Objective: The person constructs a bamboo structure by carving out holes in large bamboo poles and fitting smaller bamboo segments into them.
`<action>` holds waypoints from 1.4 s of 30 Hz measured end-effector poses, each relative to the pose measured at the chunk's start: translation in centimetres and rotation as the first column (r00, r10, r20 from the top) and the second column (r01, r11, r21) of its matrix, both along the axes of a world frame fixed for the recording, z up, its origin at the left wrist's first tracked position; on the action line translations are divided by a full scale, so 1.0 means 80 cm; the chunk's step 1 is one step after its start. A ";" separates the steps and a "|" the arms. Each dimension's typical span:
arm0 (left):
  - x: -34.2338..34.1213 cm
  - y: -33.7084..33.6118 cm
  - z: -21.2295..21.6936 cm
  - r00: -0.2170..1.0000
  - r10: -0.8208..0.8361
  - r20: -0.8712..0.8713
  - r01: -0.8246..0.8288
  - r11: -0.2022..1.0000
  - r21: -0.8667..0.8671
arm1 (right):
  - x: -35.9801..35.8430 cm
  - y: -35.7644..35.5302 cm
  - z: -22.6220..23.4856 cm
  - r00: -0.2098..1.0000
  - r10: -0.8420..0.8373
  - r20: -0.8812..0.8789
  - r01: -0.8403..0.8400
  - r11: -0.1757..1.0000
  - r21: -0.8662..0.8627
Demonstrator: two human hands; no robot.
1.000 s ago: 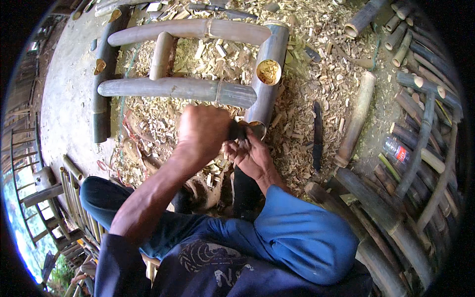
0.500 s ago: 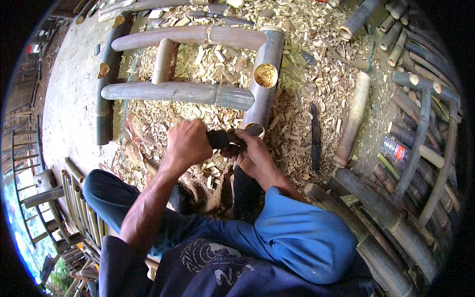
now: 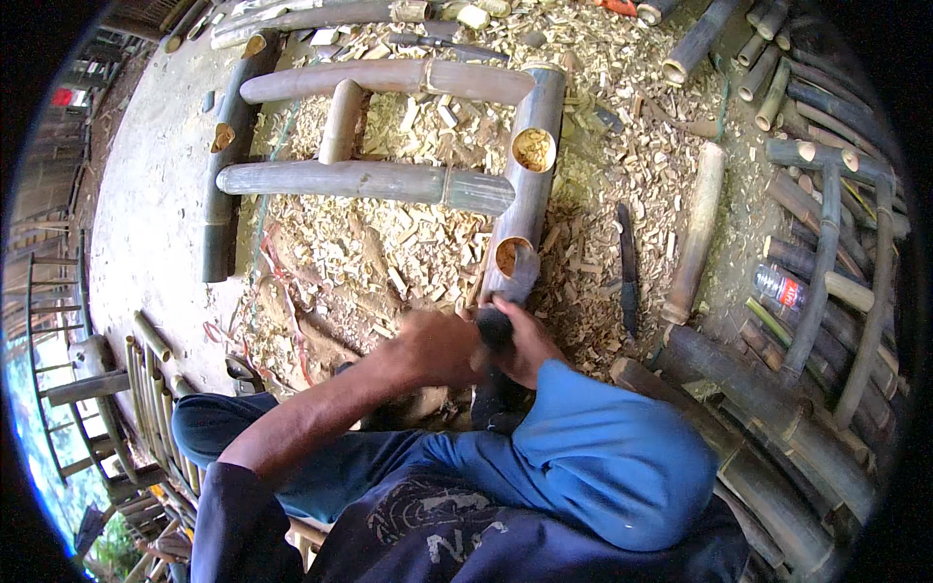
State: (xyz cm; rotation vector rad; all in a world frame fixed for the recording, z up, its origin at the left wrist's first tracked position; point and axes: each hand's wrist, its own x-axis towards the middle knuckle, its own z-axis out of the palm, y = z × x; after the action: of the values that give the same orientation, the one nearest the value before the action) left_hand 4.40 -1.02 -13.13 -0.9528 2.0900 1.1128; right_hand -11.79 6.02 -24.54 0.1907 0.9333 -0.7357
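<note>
Bamboo frame (image 3: 364, 182) lies on the floor just beyond your hands, its 2 long rails joining 2 dark posts, with 1 short crosspiece (image 3: 339, 121) between the rails. The right post (image 3: 526, 199) runs toward you and shows 2 cut holes; the nearer one (image 3: 509, 257) is just ahead of your knuckles.

Your left hand (image 3: 437, 348) is blurred but closed round a dark-handled tool (image 3: 496, 330), whose grey far part reaches to the nearer hole. Your right hand (image 3: 527, 342) is curled against the tool's other side; you cannot tell from this view whether it grips the tool, the post or both. Together your hands hide the post's near end.

Pale chips (image 3: 593, 219) cover the floor around the frame. To the right, apart from the work, lie 1 long dark knife (image 3: 627, 277) and 1 pale bamboo length (image 3: 696, 233). Stacked poles (image 3: 777, 452) crowd the right side, close beside your bent knee (image 3: 622, 457). A tangle of reddish cord (image 3: 299, 340) lies on your left, and another dark tool (image 3: 447, 46) rests beyond the far rail.

As for markings, a clear bottle (image 3: 777, 288) among the poles carries a red label with white lettering, and your dark shirt (image 3: 408, 530) has a pale curved print above large letters.
</note>
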 end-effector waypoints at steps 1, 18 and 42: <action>-0.001 0.003 0.004 0.970 -0.101 -0.221 0.131 0.983 0.127 | -0.023 0.012 -0.006 0.984 0.130 -0.125 -0.132 0.991 -0.004; -0.166 -0.061 -0.112 0.334 0.476 -0.814 -0.750 0.657 0.076 | -0.128 -0.200 0.087 -0.534 -0.247 -0.809 -0.803 -0.152 0.577; -0.156 -0.086 -0.089 0.297 0.484 -0.823 -0.668 0.721 0.183 | -0.149 -0.193 0.062 -0.460 -0.132 -0.878 -0.887 0.035 0.460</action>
State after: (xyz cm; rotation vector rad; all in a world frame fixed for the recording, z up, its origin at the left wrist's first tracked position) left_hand -8.04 -7.89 -20.22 -1.6035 2.7084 2.1239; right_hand -23.71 -9.42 -19.59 -2.1217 1.6117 0.3331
